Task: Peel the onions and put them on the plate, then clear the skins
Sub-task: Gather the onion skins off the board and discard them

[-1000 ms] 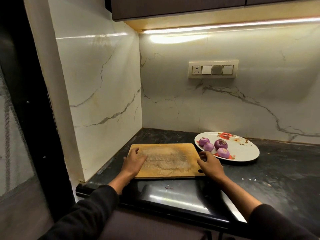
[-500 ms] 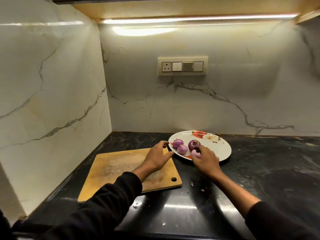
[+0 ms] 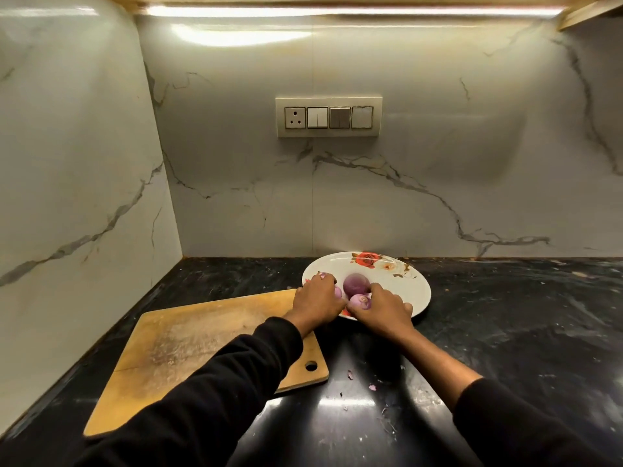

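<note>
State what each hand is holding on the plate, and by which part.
Cannot be told for sure. The left hand and right hand lie over peeled onions on the plate, fingers hidden; neither grip shows.

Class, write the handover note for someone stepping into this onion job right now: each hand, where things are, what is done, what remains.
Left hand reaches over the plate's left rim, onto the onions there; grip unclear.
Right hand lies on the near rim beside a peeled onion.
Another peeled onion sits mid-plate.
Cutting board is bare.
Done: visible onions peeled and plated.
Left: skin scraps on the counter.
</note>
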Demonstrator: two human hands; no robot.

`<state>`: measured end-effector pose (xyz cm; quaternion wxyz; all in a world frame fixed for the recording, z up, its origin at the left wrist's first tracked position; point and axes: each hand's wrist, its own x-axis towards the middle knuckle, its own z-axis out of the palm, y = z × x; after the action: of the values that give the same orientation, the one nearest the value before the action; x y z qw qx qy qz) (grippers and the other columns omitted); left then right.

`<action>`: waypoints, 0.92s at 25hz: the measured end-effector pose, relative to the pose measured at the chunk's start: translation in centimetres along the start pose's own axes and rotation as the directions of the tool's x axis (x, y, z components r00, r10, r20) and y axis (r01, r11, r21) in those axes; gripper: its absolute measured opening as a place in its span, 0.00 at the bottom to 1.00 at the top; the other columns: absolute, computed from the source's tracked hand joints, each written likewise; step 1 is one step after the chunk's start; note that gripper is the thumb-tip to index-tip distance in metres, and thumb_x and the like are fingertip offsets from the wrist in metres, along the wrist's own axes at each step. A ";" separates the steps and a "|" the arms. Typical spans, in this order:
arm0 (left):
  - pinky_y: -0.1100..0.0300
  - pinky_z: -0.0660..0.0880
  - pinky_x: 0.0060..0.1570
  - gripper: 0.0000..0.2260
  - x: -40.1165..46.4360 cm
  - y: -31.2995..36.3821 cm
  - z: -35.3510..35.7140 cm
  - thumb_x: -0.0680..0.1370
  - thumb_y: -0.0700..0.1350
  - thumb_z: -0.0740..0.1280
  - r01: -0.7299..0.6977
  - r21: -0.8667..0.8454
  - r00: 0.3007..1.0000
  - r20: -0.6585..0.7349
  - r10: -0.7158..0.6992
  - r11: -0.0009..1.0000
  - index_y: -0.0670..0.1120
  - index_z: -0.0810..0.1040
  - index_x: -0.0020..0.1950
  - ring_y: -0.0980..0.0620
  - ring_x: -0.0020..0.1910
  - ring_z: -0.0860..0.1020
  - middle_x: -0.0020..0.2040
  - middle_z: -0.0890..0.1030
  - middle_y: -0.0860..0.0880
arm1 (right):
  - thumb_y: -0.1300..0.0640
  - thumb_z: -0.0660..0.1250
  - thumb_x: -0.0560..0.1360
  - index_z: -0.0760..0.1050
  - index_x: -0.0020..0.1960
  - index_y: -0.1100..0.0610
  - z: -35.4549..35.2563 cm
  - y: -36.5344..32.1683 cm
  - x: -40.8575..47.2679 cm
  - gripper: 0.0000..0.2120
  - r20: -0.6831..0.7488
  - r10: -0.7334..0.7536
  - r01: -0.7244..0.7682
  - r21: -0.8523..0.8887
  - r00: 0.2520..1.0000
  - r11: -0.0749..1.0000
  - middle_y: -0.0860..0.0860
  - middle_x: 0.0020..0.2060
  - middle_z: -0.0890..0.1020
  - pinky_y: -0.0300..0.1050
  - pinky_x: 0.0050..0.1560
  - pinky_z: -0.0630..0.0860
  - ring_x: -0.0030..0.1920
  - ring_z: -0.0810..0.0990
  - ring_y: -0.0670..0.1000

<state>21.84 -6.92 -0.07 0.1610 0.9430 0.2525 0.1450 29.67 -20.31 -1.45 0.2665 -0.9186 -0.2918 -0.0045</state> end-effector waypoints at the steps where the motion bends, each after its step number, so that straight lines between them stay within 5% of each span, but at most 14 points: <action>1: 0.48 0.72 0.60 0.20 0.2 -0.2 0.3 0.77 0.53 0.67 -0.003 -0.002 1.000 -0.001 0.003 1.000 0.49 0.71 0.67 0.43 0.63 0.75 0.65 0.74 0.45 | 0.35 0.64 0.73 0.69 0.68 0.51 0.3 0.2 0.2 0.30 0.010 0.002 -0.002 0.006 1.000 1.000 0.53 0.61 0.80 0.55 0.59 0.66 0.61 0.77 0.58; 8: 0.51 0.76 0.59 0.19 0.6 -1.4 1.9 0.76 0.43 0.70 -0.042 -0.180 0.995 -0.094 0.026 0.983 0.48 0.72 0.66 0.45 0.57 0.76 0.63 0.72 0.44 | 0.38 0.69 0.72 0.69 0.68 0.50 1.5 0.5 0.2 0.29 -0.029 -0.014 0.017 0.114 0.999 0.993 0.50 0.60 0.81 0.54 0.59 0.69 0.59 0.78 0.55; 14: 0.62 0.72 0.58 0.24 -0.5 -1.5 2.1 0.75 0.45 0.72 -0.089 -0.262 0.986 -0.158 0.048 0.961 0.46 0.72 0.70 0.48 0.60 0.75 0.65 0.72 0.45 | 0.43 0.72 0.72 0.72 0.64 0.52 0.5 0.1 -1.1 0.24 -0.105 -0.053 0.073 0.195 0.993 0.978 0.51 0.59 0.82 0.56 0.59 0.75 0.58 0.79 0.55; 23: 0.59 0.78 0.54 0.22 -6.8 -8.9 -3.5 0.71 0.49 0.76 -0.042 -0.250 0.966 -0.256 -0.024 0.967 0.50 0.78 0.63 0.54 0.53 0.80 0.57 0.83 0.51 | 0.45 0.76 0.70 0.75 0.64 0.50 1.0 -6.7 -4.0 0.25 -0.101 -0.259 0.276 0.229 0.961 0.933 0.51 0.55 0.83 0.49 0.55 0.79 0.53 0.81 0.51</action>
<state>11.16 -2.36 -1.58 0.2456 0.8891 0.2463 0.2976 22.64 -17.36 0.29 0.3829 -0.8304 -0.4030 -0.0368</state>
